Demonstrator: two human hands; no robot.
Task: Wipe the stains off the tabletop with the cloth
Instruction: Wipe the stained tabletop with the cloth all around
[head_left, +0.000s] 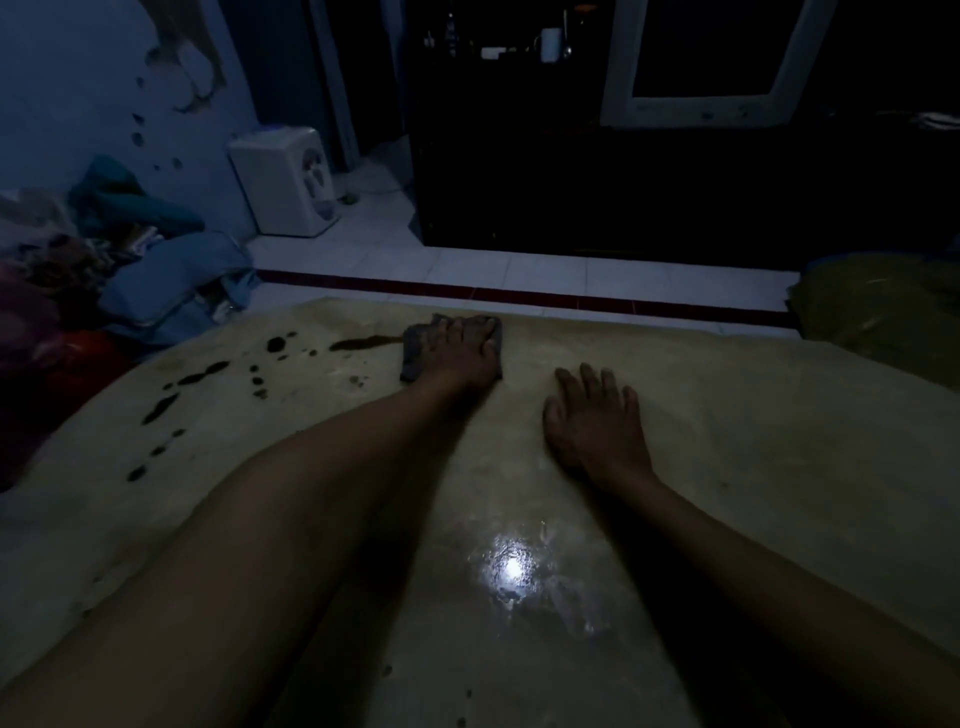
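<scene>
A pale yellowish tabletop (727, 467) fills the lower view in dim light. Dark stains (202, 374) lie in blots and drops across its left part, and one smeared streak (363, 343) runs toward the cloth. My left hand (462, 353) presses flat on a small grey cloth (413, 353) near the table's far edge; the cloth shows mostly at the hand's left side. To its right, my right hand (592, 421) rests palm down on the table, fingers apart and holding nothing.
A wet glare spot (511, 569) shines on the table's near middle. Piled clothes (130, 270) lie on the left beside the table. A white appliance (285, 182) stands on the tiled floor beyond. A dark cabinet (623, 182) is behind, and a yellowish bag (883, 306) at right.
</scene>
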